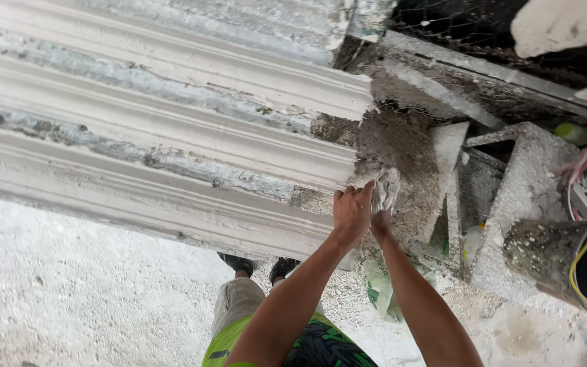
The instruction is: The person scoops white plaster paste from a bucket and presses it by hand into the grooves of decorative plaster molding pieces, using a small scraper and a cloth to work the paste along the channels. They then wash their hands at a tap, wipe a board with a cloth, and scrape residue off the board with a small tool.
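The view looks down past green shorts (239, 340) and two dark shoes (259, 264) standing on a plaster-dusted floor (69, 292). Both forearms reach up to the end of a row of long white mouldings (171, 163) lying side by side. The left hand (352, 212) rests on the end of the nearest moulding, fingers curled together over its edge. The right hand (380, 221) sits just beside the left, touching it, and its fingers are clamped on a lump of wet plaster (386, 189) pressed against the moulding end. Below the hands, a green-and-white bag (379, 291) lies on the floor. To the right, grey crusted boards (524, 190) lean together, and a plaster-caked drum (565, 261) with a yellow band lies near the edge. Farther off, wire mesh (470, 27) crosses a dark gap.
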